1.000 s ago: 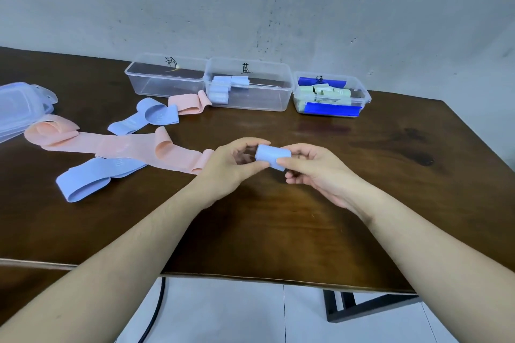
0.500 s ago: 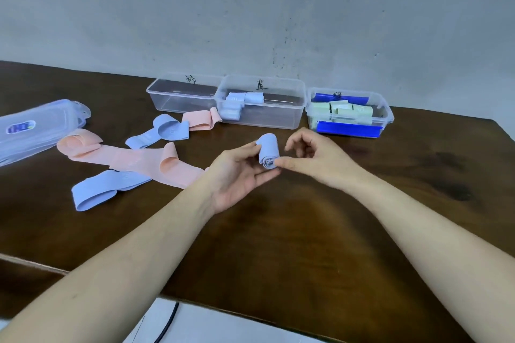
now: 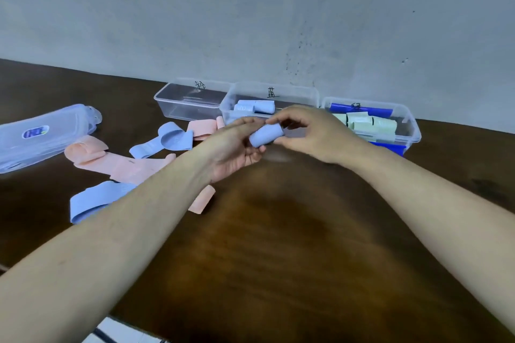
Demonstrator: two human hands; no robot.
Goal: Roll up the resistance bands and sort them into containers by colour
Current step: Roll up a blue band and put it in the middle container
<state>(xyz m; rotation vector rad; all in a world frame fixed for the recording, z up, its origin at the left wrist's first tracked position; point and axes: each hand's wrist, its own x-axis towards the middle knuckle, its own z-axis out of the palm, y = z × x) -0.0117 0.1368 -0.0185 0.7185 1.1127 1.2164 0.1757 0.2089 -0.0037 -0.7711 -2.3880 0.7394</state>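
Both hands seemingly pinching rolled blue band, above table

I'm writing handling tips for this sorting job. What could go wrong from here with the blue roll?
The rolled blue band is held only by fingertips of the right hand and left hand, unfastened; it may spring open. The middle container sits close beside two others, so it could land wrongly.

Bare table nearside lies open; loose bands clutter the left.
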